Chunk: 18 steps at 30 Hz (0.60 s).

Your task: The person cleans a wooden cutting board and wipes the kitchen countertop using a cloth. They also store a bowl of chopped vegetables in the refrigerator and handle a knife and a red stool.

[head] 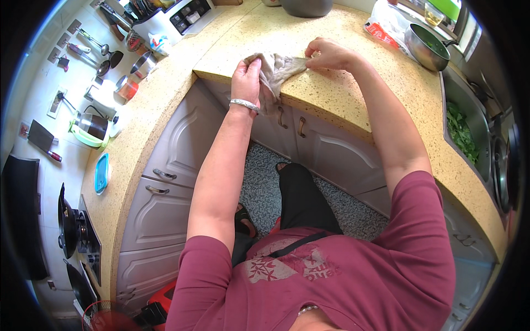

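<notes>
A damp-looking grey-beige cloth (276,69) is stretched between my two hands over the front edge of the speckled yellow countertop (343,89). My left hand (246,80) grips its bunched left end, thumb on top, at the counter's inner corner. Pinched in the fingers of my right hand (329,54) is the narrow right end of the cloth. Part of the cloth hangs past the edge in front of the cabinet doors (273,128).
Leafy greens (461,132) lie in the sink (472,103) at right, beside a metal saucepan (430,47). Along the left counter stand a glass kettle (93,126), a blue-lidded container (101,173) and a gas stove (91,244). A dark pot (306,6) sits at the back.
</notes>
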### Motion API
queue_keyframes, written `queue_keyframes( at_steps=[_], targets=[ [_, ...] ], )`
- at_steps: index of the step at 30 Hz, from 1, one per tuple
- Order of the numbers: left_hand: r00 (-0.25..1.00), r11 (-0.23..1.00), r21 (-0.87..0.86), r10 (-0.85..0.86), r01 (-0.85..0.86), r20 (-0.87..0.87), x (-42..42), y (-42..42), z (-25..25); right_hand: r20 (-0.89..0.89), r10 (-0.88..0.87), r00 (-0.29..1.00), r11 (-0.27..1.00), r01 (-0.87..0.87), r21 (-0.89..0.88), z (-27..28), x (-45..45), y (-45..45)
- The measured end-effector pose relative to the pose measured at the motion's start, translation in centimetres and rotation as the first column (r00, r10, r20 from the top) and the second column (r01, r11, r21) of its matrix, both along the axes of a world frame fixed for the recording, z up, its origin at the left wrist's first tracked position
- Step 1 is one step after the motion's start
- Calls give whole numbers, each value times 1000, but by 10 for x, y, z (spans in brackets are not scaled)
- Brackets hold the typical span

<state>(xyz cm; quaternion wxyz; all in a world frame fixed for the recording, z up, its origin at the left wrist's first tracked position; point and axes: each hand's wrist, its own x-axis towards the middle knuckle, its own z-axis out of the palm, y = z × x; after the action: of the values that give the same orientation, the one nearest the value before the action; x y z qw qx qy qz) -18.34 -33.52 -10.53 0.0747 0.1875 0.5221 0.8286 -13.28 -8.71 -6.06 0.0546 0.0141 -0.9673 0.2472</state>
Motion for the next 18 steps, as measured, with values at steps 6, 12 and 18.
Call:
queue_keyframes(
  at_steps=[6,12,18],
  targets=[
    [990,998,68,1,-11,140,6,-12,7,27,87,996,986,-82,-145,7,5,-18],
    [966,960,267,-141,80,217,-4,-27,4,0,84,996,826,-70,-559,13,4,-20],
    [977,947,321,-82,14,198,-12,-54,19,-107,123,987,535,-157,-830,28,13,-24]
  ],
)
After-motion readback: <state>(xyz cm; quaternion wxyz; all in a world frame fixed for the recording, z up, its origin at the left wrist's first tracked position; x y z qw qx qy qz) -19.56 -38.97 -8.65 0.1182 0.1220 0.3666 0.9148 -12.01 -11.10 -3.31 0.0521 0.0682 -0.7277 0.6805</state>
